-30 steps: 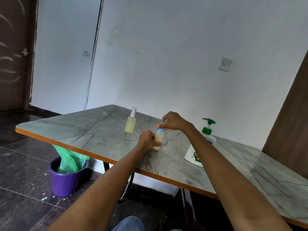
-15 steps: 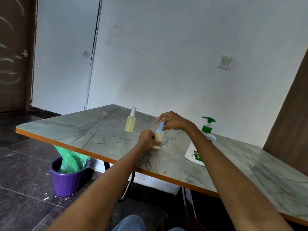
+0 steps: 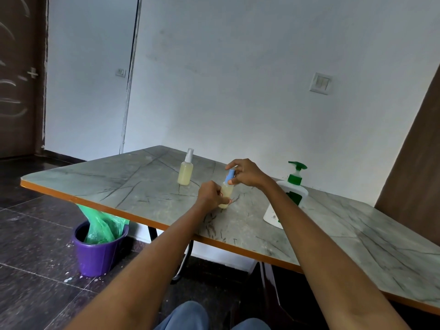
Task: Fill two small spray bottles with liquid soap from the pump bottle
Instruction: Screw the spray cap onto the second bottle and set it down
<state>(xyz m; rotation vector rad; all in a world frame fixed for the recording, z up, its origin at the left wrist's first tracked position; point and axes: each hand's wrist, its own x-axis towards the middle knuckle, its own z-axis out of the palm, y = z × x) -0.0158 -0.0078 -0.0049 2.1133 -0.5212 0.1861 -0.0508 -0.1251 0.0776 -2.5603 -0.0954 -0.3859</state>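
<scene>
My left hand point(image 3: 210, 195) is wrapped round the body of the near bottle point(image 3: 226, 192), fingers point(image 3: 225, 200) curled about its lower half, so it is grasping the bottle and steadying it on the bench point(image 3: 133, 186). The bottle stands close to upright on the marbled top, its pale yellow soap showing between my fingers. My right hand point(image 3: 247, 173) is above it, thumb and fingertips pinching the blue cap point(image 3: 231, 175) at the neck, the remaining fingers arched over the top. I cannot tell whether the cap is fully seated on the bottle.

The far bottle point(image 3: 185, 173) stands upright on the bench behind and to the left of my hands, apart from them, with a clear cap on and pale yellow soap filling most of its body.

The pump bottle point(image 3: 289, 196), white with a green pump head, stands to the right, partly hidden behind my right forearm; neither hand touches it.

Under the bench's left edge a purple bucket point(image 3: 97, 256) sits on the dark floor, lined with a green bag point(image 3: 100, 225). A wall switch point(image 3: 320, 83) is on the white wall behind.
</scene>
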